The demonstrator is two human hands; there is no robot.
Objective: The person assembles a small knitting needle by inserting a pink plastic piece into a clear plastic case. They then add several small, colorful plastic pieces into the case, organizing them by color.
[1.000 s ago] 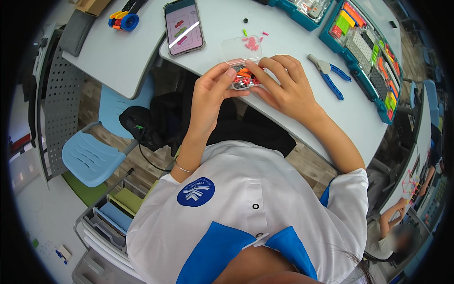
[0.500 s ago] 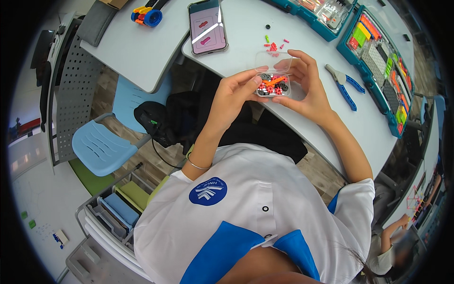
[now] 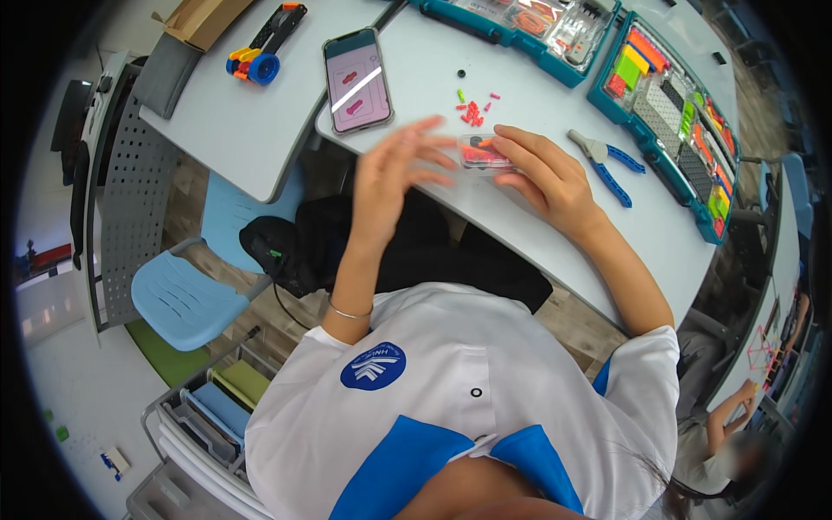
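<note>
A small clear plastic box [image 3: 475,158], with orange, red and black pieces showing through it, is at the near edge of the white table. The thumb and fingers of my right hand [image 3: 550,184] grip its right end, and its lid looks closed. To the left, apart from the box, my left hand [image 3: 386,173] is raised with its fingers stretched out, blurred by motion, holding nothing. Just beyond the box lies a loose pile of small red and pink pegs [image 3: 472,114], near a green peg [image 3: 461,96] and a small black wheel [image 3: 461,74].
A phone [image 3: 359,82] lies left of the pegs. Blue-handled pliers [image 3: 598,156] rest on the right, beside a teal case [image 3: 646,130] of building parts; another teal case [image 3: 520,39] sits farther back. A built model with blue wheels [image 3: 264,69] stands on the left table.
The box's lid has swung from open to closed. My left hand has let go of the box and moved left; my right hand has kept hold of it, lower toward the table.
</note>
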